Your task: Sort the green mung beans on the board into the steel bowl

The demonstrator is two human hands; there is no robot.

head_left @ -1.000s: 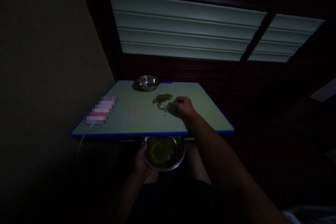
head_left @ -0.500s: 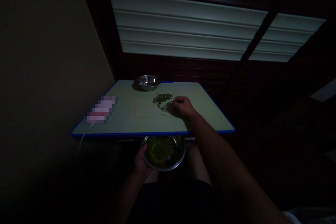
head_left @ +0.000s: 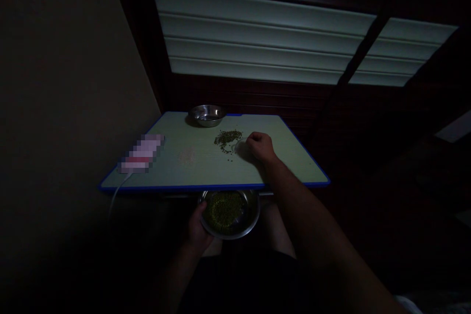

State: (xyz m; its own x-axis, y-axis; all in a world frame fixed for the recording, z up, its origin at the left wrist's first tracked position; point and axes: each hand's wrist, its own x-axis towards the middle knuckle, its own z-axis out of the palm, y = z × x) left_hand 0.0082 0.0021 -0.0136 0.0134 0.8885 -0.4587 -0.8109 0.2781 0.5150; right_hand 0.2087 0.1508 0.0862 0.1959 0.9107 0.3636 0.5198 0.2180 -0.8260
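Observation:
My left hand (head_left: pixel 197 229) grips the rim of a steel bowl (head_left: pixel 230 214) full of small green beans, held just below the near edge of the table (head_left: pixel 206 174). My right hand (head_left: pixel 260 147) rests on the tabletop with fingers curled, right beside a small heap of green beans (head_left: pixel 227 138). What the curled fingers hold is too dark to make out. A faint pale patch of grains (head_left: pixel 187 156) lies left of the heap.
A second steel bowl (head_left: pixel 207 115) stands at the table's far edge. A blurred pinkish object (head_left: pixel 142 153) with a white cable (head_left: pixel 115 197) lies at the left. A wall runs along the left; slatted panels lie behind. The room is very dark.
My right hand has shifted slightly away from me and to the right along the bean heap. The left hand and its bowl have stayed put.

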